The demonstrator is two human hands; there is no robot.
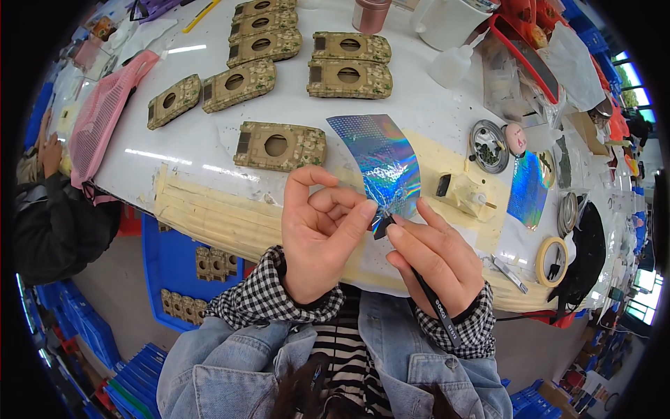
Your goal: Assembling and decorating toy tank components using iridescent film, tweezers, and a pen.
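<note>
My left hand [317, 223] pinches the lower edge of a shiny blue holographic sheet [380, 150] between thumb and fingers. The sheet curls upward and away from me, and rows of small marks run across it. A pair of black tweezers [434, 305] is gripped in my right hand [440, 255]. Its tips meet the sheet's lower end beside my left thumb; anything tiny between them is too small to make out. Just beyond my left hand a camouflage model tank hull [307, 145] lies on the white table, a round hole in its top.
Several more camouflage hulls [349, 77] stand farther back. To the right are a round metal dish [477, 158] of small green pieces, a second holographic sheet [525, 199], a tape roll [540, 262] and a red-edged phone [525, 59]. Below left, a blue tray [155, 258] holds hulls.
</note>
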